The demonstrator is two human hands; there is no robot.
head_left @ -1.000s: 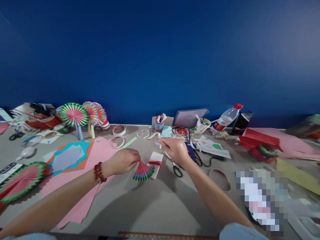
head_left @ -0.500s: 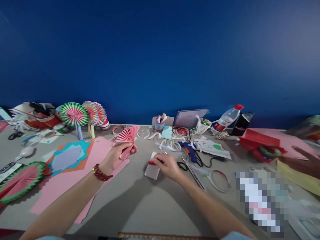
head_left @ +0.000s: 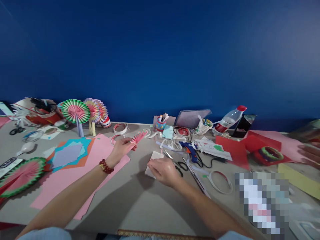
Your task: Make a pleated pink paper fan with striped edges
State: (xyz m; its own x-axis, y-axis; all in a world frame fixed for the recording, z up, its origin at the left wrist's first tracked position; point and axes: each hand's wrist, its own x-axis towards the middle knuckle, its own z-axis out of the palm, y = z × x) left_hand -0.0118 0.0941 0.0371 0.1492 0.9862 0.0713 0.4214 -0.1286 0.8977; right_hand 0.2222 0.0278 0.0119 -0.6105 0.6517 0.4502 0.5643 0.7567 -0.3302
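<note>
My left hand (head_left: 124,147) is closed on a pink pleated paper fan (head_left: 140,136), held above the pink paper sheets; the fan is seen nearly edge-on, with a little green along its rim. My right hand (head_left: 163,170) rests over a small white card or packet (head_left: 157,155) on the table. Its fingers are bent together at the packet's middle, covering much of it, and what they pinch is hidden. Just beyond the right hand lie black-handled scissors (head_left: 172,160), and to their right a slim pen-like tool (head_left: 196,176).
Pink sheets (head_left: 82,180) and stacked coloured paper (head_left: 68,156) lie at left. Finished fans (head_left: 75,111) stand behind. A blue glue gun (head_left: 189,150), white tape rolls (head_left: 220,181), a bottle (head_left: 230,119) and red paper (head_left: 232,150) lie right, where another person's hand (head_left: 310,155) shows.
My left hand has tilted the fan flatter and to the right. My right hand has moved slightly down over the packet, uncovering the scissors. At far right, the other person's hand has drawn back rightward.
</note>
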